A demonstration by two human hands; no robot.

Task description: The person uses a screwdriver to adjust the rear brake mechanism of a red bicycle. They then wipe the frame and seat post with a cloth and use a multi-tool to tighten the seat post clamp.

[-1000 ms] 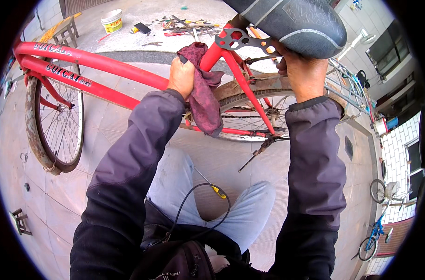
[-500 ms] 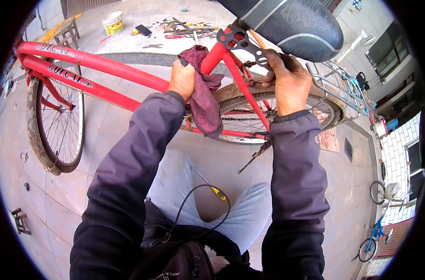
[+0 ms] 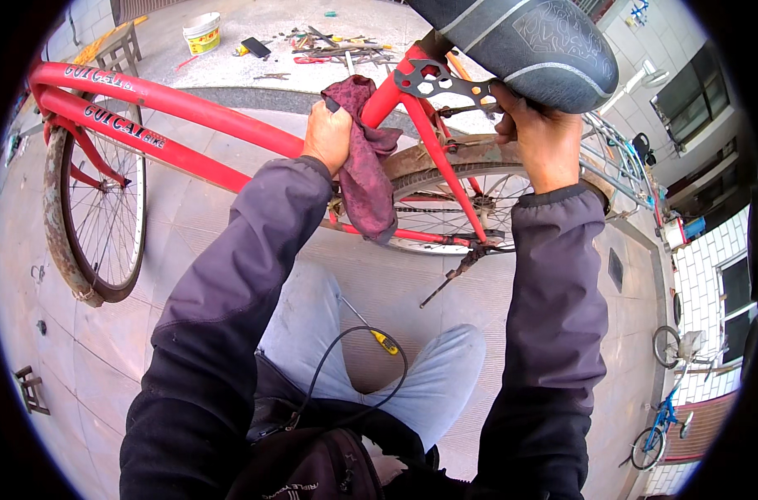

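A red bicycle frame [image 3: 187, 107] stretches across in front of me, with a black saddle [image 3: 554, 50] at its upper right end. My left hand [image 3: 327, 133] is closed on a maroon cloth [image 3: 369, 187] that hangs down beside the frame; whether the fingers also grip the tube is hidden. In my right hand [image 3: 550, 142] is the end of a flat dark multi-hole bicycle spanner [image 3: 458, 86]. The spanner's wide head lies at the seat tube just below the saddle. Part of the right fingers is hidden behind the saddle's lower edge.
Beyond the frame, a raised slab [image 3: 271, 79] bears a white bucket [image 3: 201, 35], a phone [image 3: 256, 48] and several scattered tools [image 3: 346, 48]. The rusty-edged front wheel [image 3: 96, 208] stands at left. A yellow-handled tool [image 3: 385, 342] lies near my legs.
My right hand has moved to the right and turned, still holding the spanner, whose head has shifted slightly right and down. The left hand stays on the cloth.
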